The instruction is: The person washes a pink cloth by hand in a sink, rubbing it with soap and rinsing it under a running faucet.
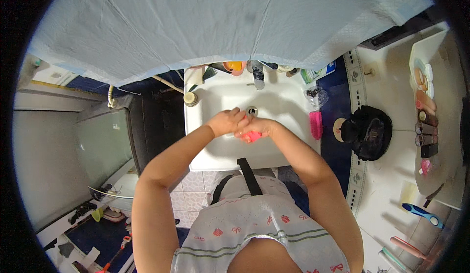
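Observation:
Over the white washbasin (216,151) my two hands meet, close to the drain (252,110). A small pink-red soft item (253,136), perhaps a piece of cloth, bulges out below the fingers of my right hand (262,125), which is closed around it. From the other side my left hand (227,121) presses its curled fingers against the same item and my right fingers. Much of the item is hidden inside the hands. Behind them the metal faucet (259,75) points into the basin.
A pink brush (315,125) and a clear plastic bag (316,97) lie along the basin's right rim. On the left rim stands a ribbed beige cap (191,99). A light-blue cloth sheet (220,23) hangs beyond the faucet. A black bag (372,133) hangs on the right wall.

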`<move>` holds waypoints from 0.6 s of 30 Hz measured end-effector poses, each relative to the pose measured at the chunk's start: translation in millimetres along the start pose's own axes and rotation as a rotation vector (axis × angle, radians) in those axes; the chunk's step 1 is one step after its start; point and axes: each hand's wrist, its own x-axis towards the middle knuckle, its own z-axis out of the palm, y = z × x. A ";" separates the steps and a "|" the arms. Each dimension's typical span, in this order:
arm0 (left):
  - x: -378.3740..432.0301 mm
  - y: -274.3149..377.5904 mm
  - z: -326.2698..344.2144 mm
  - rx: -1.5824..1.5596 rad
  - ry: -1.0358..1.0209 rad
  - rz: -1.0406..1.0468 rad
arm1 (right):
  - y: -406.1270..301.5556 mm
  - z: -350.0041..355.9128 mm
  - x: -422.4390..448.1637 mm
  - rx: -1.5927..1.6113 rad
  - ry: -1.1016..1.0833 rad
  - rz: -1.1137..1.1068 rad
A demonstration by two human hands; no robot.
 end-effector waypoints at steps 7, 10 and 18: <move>14.9 -9.0 46.0 -0.091 -0.361 -0.434 | -19.4 4.1 6.0 -0.280 0.421 -0.099; 25.4 -11.4 45.4 -0.216 -0.502 -0.562 | -12.7 -18.2 15.7 -0.764 0.552 -0.126; 28.4 -6.2 44.3 -0.634 -0.685 -0.689 | -28.0 3.3 4.4 -1.831 0.706 -0.102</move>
